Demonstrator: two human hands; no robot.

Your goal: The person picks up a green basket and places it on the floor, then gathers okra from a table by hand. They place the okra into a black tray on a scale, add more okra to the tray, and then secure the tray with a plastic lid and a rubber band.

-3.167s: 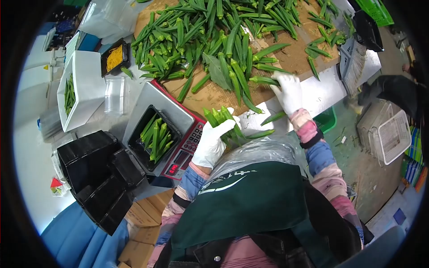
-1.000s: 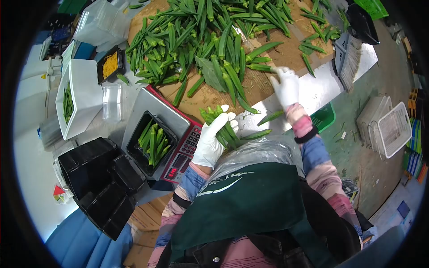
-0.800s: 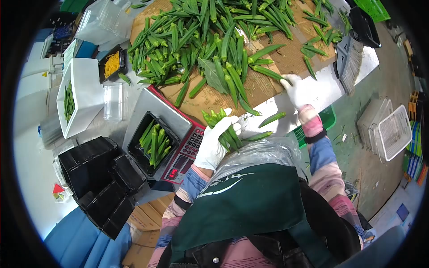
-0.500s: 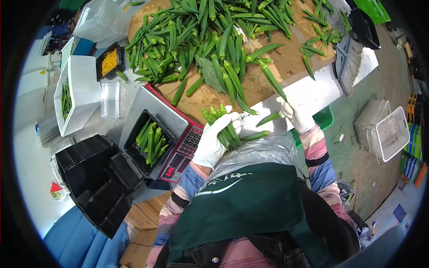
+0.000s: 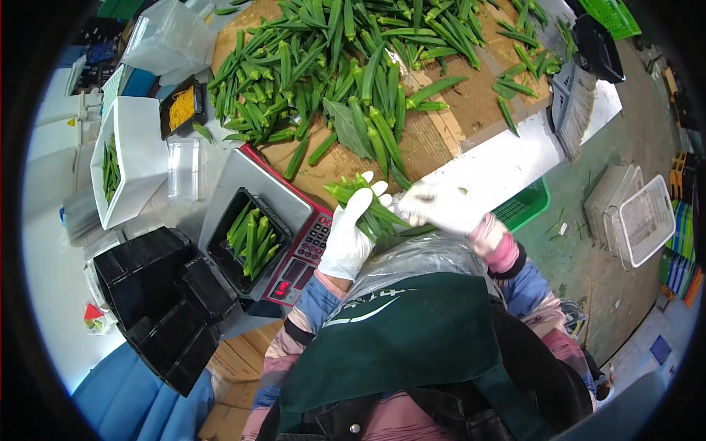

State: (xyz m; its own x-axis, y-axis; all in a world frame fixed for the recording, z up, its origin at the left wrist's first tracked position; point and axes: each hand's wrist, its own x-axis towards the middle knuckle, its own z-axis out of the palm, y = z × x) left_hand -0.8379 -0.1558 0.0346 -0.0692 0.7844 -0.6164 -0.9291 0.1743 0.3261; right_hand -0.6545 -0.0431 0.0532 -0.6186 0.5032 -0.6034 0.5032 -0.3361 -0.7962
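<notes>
My left hand (image 5: 348,239), in a white glove, is closed around a bunch of okra (image 5: 376,217), stem ends up and to the left. My right hand (image 5: 439,209), gloved too, is at the pointed ends of that bunch; its fingers are smeared by motion, so I cannot tell whether they grip a pod. Just beyond both hands a large heap of loose okra (image 5: 294,81) lies on cardboard (image 5: 485,110). Left of my left hand, a black tray (image 5: 277,220) with several okra pods rests on the red-edged digital scale (image 5: 296,187).
Empty black trays (image 5: 140,257) are stacked left of the scale. A white bin (image 5: 143,162) with okra and a small black tray of yellow bands (image 5: 181,106) stand at the far left. A brush (image 5: 573,106) lies at the right table edge, near a green basket (image 5: 526,206).
My right hand has swung left to the bunch in my left hand. The long pod and the smaller one at its fingers no longer show there.
</notes>
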